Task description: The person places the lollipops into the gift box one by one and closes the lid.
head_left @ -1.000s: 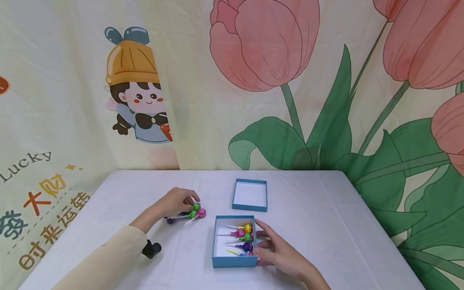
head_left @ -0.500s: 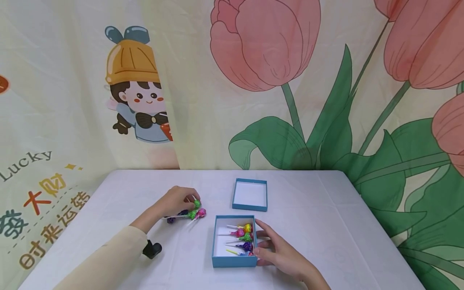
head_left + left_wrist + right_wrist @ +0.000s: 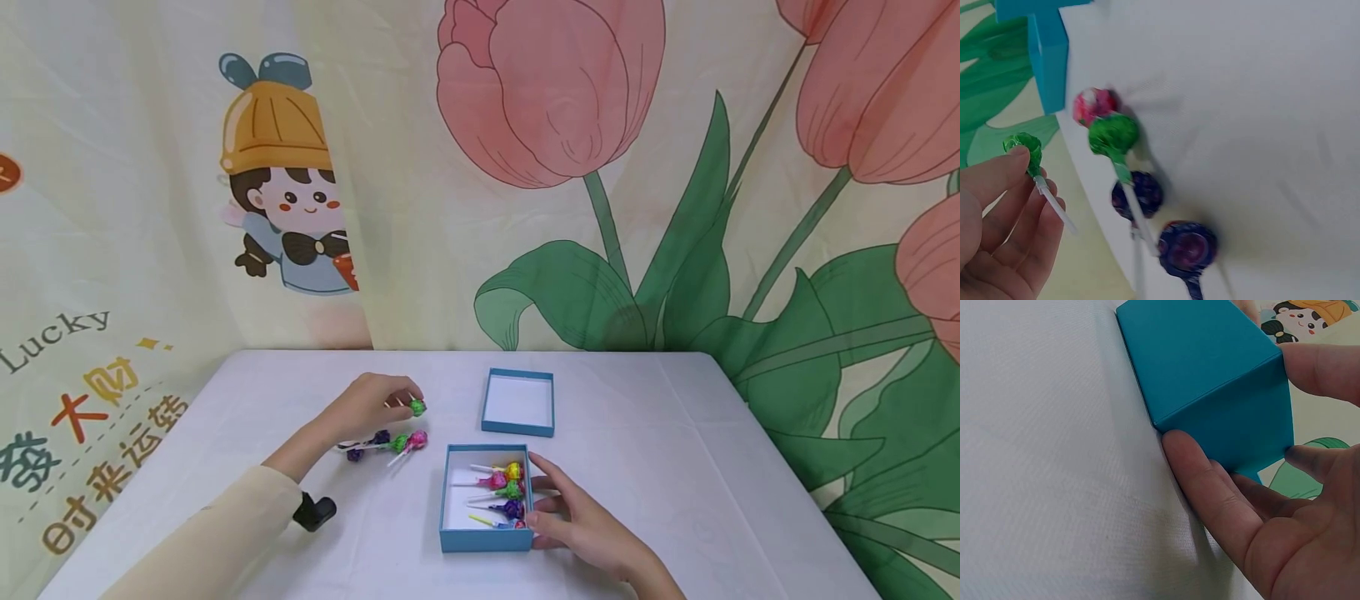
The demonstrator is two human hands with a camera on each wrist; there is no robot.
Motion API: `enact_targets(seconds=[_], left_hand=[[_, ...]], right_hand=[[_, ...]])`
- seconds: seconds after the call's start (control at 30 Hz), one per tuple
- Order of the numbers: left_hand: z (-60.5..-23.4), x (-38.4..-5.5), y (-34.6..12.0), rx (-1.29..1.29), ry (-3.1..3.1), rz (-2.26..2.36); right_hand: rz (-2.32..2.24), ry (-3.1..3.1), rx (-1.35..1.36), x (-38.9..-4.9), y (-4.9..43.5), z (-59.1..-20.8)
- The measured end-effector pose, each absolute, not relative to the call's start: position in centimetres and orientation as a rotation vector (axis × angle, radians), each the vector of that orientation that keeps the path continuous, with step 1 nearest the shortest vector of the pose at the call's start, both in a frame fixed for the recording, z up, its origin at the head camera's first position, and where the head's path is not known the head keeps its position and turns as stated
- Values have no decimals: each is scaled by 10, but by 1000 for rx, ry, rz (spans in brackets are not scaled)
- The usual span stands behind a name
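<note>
Item 1, your left hand (image 3: pixel 372 406): thumb and fingers are pinching the held green lollipop (image 3: pixel 1024 147) by its wrapped head. You are holding it clear of the white table (image 3: pixel 637 425), behind the loose pieces and outside the box.

Item 2, your right hand (image 3: pixel 573 521): thumb and fingers are bending about the right side of the blue box (image 3: pixel 484 542), grasping it. The box is standing open on the table in front of you.

Item 3, in the box, at least five pieces: a yellow lollipop (image 3: pixel 513 472), a pink lollipop (image 3: pixel 495 481), a boxed green lollipop (image 3: pixel 513 492), a dark lollipop (image 3: pixel 512 510) and a small yellow-stick lollipop (image 3: pixel 501 524). Heads are lying toward the right wall, sticks pointing left; overlaps there are preventing an exact count.

Item 4, loose on the table, left of the box, four pieces: a loose pink lollipop (image 3: pixel 1094 106), a loose green lollipop (image 3: pixel 1113 134), an upper dark lollipop (image 3: pixel 1138 195) and a lower dark lollipop (image 3: pixel 1188 249). They are crowding together; which ones are touching, you cannot fully tell.

Item 5, lid (image 3: pixel 519 402): lying open side up beyond the box, apart from it.

Progress, by judgement: your boxing of lollipops is standing at about half. Done: the group inside. Remaining: the one you are pinching, the four loose ones, and possibly the lid, which is lying off the box.
</note>
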State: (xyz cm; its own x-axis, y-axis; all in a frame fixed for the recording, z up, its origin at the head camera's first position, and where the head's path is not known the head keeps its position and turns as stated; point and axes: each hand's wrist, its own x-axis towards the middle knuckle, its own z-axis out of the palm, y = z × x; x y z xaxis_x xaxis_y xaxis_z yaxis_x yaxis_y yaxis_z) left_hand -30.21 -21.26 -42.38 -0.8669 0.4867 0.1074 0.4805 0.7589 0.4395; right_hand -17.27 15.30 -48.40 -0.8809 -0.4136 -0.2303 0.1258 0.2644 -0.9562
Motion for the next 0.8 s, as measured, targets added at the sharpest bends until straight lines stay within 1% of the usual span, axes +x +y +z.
enact_targets(seconds=[0.5,0.63,0.8], left_hand=[[-397,-273,-167,959,2891,762],[-393,-262,-150,967,2846,776],[-392,-250,-132,1050,2771,784]], right_hand=[[-1642,2114,-267,-173,154,-485],[-1645,2115,-266,-173,153,-484],[-1645,2113,-267,-173,153,-483]])
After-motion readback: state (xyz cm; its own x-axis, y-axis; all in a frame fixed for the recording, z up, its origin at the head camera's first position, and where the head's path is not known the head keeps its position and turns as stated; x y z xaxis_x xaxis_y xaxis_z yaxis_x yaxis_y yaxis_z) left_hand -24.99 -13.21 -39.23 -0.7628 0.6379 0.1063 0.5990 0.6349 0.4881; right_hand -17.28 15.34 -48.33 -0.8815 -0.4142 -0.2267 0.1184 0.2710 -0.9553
